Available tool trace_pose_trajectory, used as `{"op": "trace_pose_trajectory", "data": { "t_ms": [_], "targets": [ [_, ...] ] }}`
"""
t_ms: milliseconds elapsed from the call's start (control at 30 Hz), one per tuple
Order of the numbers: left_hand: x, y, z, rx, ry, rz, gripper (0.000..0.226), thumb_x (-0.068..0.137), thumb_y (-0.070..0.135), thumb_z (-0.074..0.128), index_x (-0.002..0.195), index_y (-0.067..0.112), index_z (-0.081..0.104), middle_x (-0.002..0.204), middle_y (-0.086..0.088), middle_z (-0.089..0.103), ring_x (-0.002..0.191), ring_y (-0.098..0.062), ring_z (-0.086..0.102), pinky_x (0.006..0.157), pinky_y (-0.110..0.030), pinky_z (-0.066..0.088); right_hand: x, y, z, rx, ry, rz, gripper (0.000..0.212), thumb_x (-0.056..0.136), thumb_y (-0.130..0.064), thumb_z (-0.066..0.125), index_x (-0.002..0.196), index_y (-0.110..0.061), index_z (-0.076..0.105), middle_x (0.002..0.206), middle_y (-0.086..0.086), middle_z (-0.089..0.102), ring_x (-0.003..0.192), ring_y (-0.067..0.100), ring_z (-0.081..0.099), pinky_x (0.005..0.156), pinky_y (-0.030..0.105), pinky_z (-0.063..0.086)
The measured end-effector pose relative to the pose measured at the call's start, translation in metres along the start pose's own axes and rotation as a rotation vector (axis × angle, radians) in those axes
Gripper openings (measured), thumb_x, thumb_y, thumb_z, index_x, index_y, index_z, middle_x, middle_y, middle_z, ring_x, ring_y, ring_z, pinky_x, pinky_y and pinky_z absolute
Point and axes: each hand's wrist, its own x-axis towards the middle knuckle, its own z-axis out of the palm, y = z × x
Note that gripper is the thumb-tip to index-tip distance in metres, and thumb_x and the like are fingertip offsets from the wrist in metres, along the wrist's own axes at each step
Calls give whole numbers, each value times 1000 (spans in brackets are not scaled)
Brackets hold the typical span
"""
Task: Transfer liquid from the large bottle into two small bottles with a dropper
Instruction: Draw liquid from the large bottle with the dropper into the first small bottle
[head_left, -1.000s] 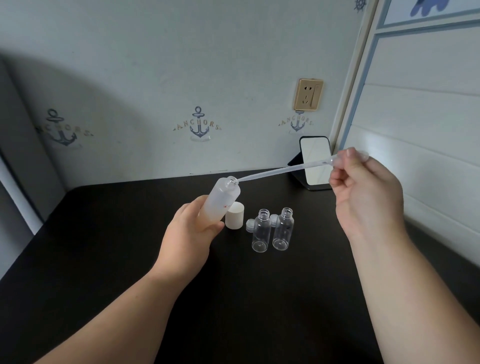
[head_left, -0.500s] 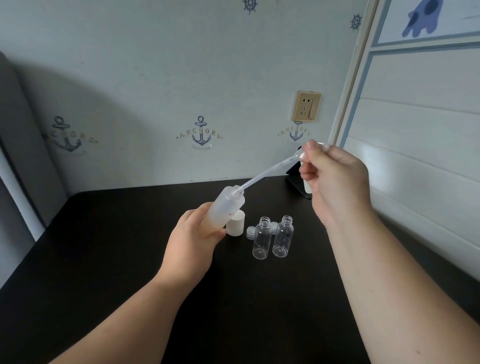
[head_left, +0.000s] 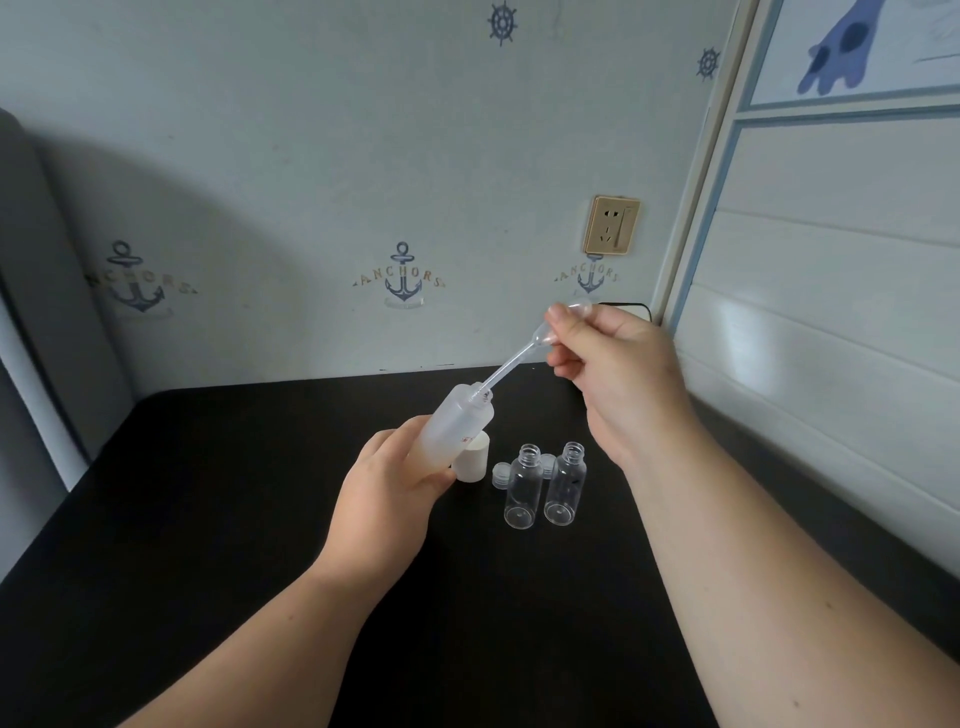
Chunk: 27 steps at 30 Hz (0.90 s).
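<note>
My left hand (head_left: 387, 493) grips the large frosted bottle (head_left: 457, 423), tilted with its open neck pointing up and to the right. My right hand (head_left: 608, 364) pinches the bulb of a clear plastic dropper (head_left: 511, 364); the dropper's stem runs down-left into the bottle's neck. Two small clear bottles (head_left: 523, 486) (head_left: 566, 483) stand open and side by side on the black table (head_left: 208, 519), just right of my left hand.
The large bottle's white cap (head_left: 475, 460) sits behind my left hand. Two small clear caps (head_left: 500, 475) (head_left: 547, 464) lie by the small bottles. A dark mirror stand (head_left: 626, 307) is mostly hidden behind my right hand. A panelled wall (head_left: 831, 338) borders the table's right side.
My right hand has moved left and closer to the large bottle, pushing the dropper's stem deeper into the neck. The bottle in my left hand stays tilted much as before.
</note>
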Motion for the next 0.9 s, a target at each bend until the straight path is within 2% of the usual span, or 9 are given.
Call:
{"op": "trace_pose_trajectory", "data": {
  "t_ms": [133,333,533,700,767,900],
  "targets": [
    [0,1,0,-1,3,-3,67,89,23,70,102,80,36,109,49,42,106,20,40,71,-14,35,-1,-6,-4,103,-14,35,13,93,-15,71,82,-10,73,71,3,65,62,11,59,62,24,48],
    [-1,1,0,-1,7,-5,69,90,23,69,99,82,35,108,51,42,105,22,39,70,-14,34,-1,-12,-16,216,32,19,14,95,-14,68,84,-8,72,70,0,67,62,11,59,63,21,50],
    [-1,-3,1,-33,5,-31,50,90,24,66,96,68,45,107,43,48,102,15,44,68,-18,35,1,-14,-35,342,121,10,12,96,-15,67,89,-8,73,78,1,69,66,14,59,62,23,51],
    [1,-6,3,-94,6,-108,34,88,31,65,90,60,48,101,34,54,93,9,51,65,-26,42,-1,-7,-51,429,184,9,15,99,-18,63,93,-5,68,76,-1,71,64,11,61,63,21,52],
    [0,-6,4,-122,16,-135,34,86,32,65,89,61,48,100,31,57,88,7,55,62,-27,45,-2,-1,-57,506,214,37,16,99,-19,64,100,-3,68,78,2,69,65,11,63,66,22,53],
    [-1,-8,4,-175,7,-235,37,86,36,70,93,65,47,98,30,60,83,8,60,63,-23,47,-7,18,-66,638,273,124,16,98,-19,66,100,-3,69,73,2,67,65,11,64,66,22,55]
  ]
}}
